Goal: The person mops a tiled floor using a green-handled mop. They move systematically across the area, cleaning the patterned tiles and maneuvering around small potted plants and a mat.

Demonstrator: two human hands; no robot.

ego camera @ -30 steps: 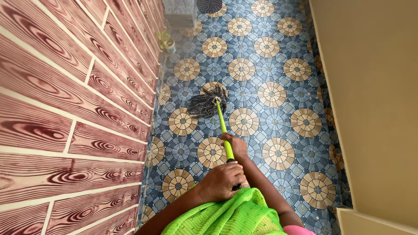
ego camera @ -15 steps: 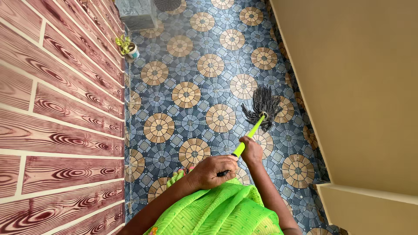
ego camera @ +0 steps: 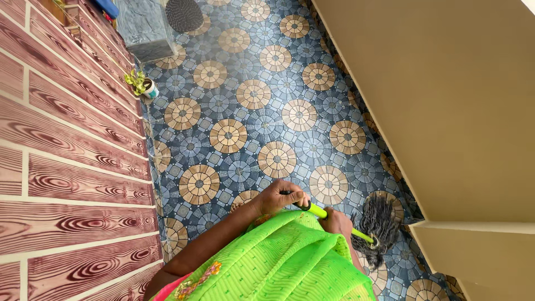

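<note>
Gripped the slim green mop handle (ego camera: 326, 214) with left hand (ego camera: 278, 196) and right hand (ego camera: 336, 222) closed; stringy dark mop head (ego camera: 377, 228) beside the beige wall (ego camera: 446, 111), patterned tile floor (ego camera: 251, 111) open leftward.

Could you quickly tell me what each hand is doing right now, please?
Left hand: closed around the top end of the green mop handle.
Right hand: closed around the same handle lower down, near the dark mop head.

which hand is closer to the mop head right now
Right. The right hand grips the green handle just short of the dark mop head; the left hand holds the handle's far end, further away.
</note>
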